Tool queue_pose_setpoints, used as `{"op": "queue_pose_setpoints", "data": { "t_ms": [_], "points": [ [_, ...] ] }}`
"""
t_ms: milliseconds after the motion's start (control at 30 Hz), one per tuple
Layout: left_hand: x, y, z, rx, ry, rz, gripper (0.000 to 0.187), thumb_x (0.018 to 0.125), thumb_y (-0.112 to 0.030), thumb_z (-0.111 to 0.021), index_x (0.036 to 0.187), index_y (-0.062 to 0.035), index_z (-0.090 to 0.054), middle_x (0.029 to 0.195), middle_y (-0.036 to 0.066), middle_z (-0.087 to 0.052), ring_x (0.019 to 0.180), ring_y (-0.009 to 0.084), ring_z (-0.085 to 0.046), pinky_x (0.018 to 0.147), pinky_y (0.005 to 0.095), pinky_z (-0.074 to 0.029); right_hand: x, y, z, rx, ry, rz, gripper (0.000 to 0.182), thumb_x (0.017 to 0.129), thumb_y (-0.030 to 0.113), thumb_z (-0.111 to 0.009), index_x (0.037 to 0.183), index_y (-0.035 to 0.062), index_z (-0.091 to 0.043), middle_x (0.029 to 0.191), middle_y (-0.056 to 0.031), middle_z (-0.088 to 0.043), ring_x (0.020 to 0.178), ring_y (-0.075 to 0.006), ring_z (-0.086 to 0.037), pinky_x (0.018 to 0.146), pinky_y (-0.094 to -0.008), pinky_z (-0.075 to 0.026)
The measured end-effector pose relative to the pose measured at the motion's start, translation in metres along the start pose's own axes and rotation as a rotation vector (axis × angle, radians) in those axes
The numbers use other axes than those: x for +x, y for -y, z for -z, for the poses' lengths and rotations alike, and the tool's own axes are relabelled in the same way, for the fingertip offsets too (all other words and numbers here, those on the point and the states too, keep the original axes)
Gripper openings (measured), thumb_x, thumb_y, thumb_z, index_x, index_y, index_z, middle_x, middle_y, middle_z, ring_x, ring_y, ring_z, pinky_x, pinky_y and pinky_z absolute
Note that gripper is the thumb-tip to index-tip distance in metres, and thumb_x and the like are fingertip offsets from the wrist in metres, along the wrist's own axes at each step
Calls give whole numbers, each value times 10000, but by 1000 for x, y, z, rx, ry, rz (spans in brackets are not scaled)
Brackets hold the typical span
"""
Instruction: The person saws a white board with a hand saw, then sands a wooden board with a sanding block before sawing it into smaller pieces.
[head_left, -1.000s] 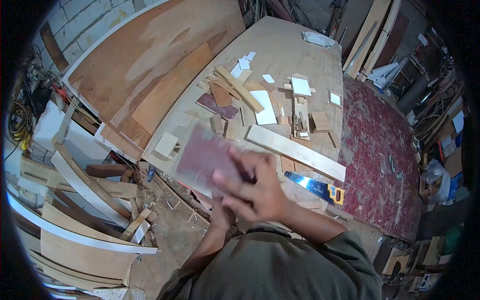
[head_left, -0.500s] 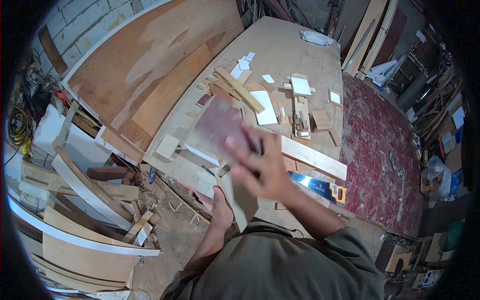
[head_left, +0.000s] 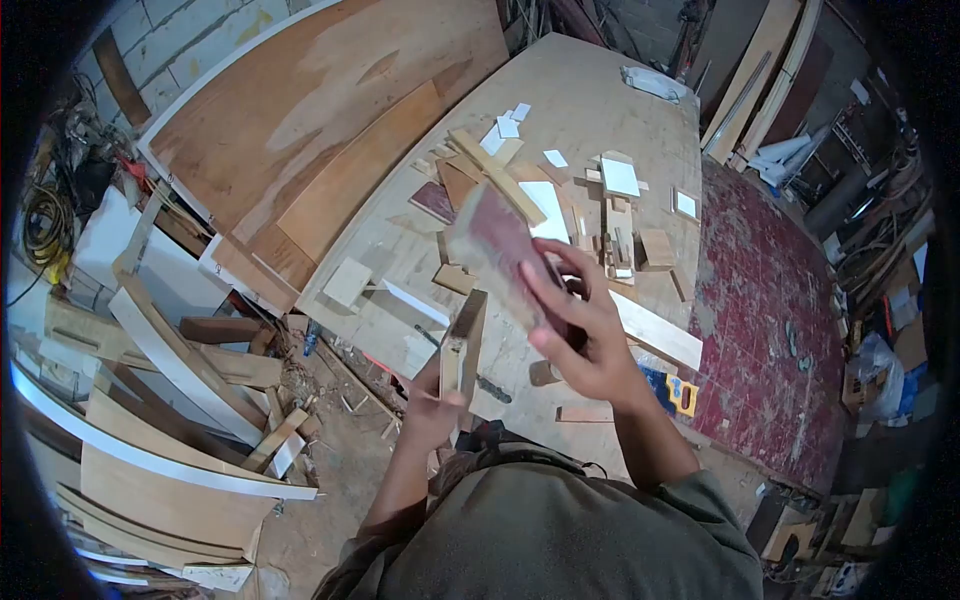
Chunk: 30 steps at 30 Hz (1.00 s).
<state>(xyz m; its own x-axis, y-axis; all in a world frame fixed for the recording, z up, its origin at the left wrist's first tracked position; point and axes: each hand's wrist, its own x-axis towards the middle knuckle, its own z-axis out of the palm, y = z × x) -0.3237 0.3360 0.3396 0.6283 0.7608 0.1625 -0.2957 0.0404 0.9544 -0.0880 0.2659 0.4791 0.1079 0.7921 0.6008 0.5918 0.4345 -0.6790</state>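
Note:
My left hand (head_left: 431, 418) is closed around the lower part of a small wooden board (head_left: 462, 345), which stands edge-up above the near edge of the workbench. In my right hand (head_left: 590, 345) is a reddish-brown sanding block (head_left: 500, 240), blurred by motion and tilted, gripped along its right side. The sanding block is up and to the right of the wooden board, apart from it. Behind my right wrist lies a handsaw (head_left: 683, 394) with a yellow and black handle, its blade mostly hidden.
On the workbench (head_left: 590, 90) lie several wood offcuts, white pieces (head_left: 620, 178) and a long pale strip (head_left: 660, 335). Large plywood sheets (head_left: 330, 110) lean along the left. Curved wooden parts (head_left: 185, 355) stand at lower left, and a worn red floor (head_left: 755, 300) lies to the right.
My right hand with the sanding block has moved right, away from the wooden board. The board has turned in my left hand and now shows its narrow edge. The view has shifted slightly.

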Motion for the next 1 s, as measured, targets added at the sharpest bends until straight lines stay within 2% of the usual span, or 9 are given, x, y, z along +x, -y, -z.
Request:
{"op": "queue_pose_setpoints", "data": {
  "t_ms": [67,167,367,567,700,767,833,900,1000],
  "points": [
    [6,-26,-14,210,-57,147,621,843,-104,-820,1375,16,-524,1285,121,-631,1174,205,-598,1002,363,-477,3,15,6,-41,89,67,528,899,273,-732,1406,158,-641,1465,-218,-482,1214,-341,-491,1084,-447,-357],
    [9,-42,-21,277,-13,209,614,831,-48,-784,1380,16,-516,1334,140,-607,1228,228,-582,1035,383,-470,5,36,8,-135,229,154,517,894,309,-738,1393,195,-657,1489,-213,-483,1163,-358,-503,1048,-453,-396],
    [7,-43,-25,229,-221,210,628,821,-86,-788,1374,22,-511,1362,162,-590,1246,238,-583,1031,410,-493,-9,44,7,-182,356,122,495,862,295,-766,1344,211,-694,1541,-186,-462,1195,-380,-498,1054,-483,-385],
    [10,-39,-34,535,-32,285,640,817,-136,-816,1371,-13,-518,1341,148,-603,1231,244,-597,1016,413,-496,-8,44,2,-175,318,121,480,904,316,-720,1374,240,-664,1551,-149,-458,1174,-414,-502,1035,-489,-424],
    [6,-25,-25,575,51,96,664,805,-134,-836,1373,-20,-513,1284,133,-641,1198,239,-614,1002,394,-505,-15,49,6,-265,368,113,487,864,328,-773,1339,255,-694,1535,-140,-480,1173,-383,-506,1061,-480,-403],
    [5,-25,-14,251,-102,203,668,805,-154,-849,1366,-7,-515,1218,113,-669,1137,205,-633,958,366,-525,-28,45,12,-267,393,82,500,857,324,-780,1346,263,-691,1534,-139,-482,1172,-380,-507,1064,-475,-400],
    [5,-41,-11,272,-106,94,529,839,-115,-782,1308,7,-571,1177,104,-686,1082,174,-643,915,338,-537,-35,38,22,-280,410,80,508,860,311,-773,1356,245,-685,1528,-151,-484,1191,-383,-507,1060,-468,-400],
    [4,-47,2,182,-216,260,411,843,-95,-707,1230,27,-642,1121,91,-712,993,160,-659,847,333,-533,-38,25,35,-321,345,33,513,895,308,-733,1396,229,-653,1540,-157,-468,1215,-374,-529,1068,-474,-413],
    [6,-62,7,251,-317,192,413,802,-71,-687,1189,69,-652,1072,104,-717,948,143,-661,823,313,-526,-56,5,46,130,84,-135,586,919,330,-681,1426,49,-595,1533,-256,-433,1372,-367,-462,1136,-460,-346]
  ]
}}
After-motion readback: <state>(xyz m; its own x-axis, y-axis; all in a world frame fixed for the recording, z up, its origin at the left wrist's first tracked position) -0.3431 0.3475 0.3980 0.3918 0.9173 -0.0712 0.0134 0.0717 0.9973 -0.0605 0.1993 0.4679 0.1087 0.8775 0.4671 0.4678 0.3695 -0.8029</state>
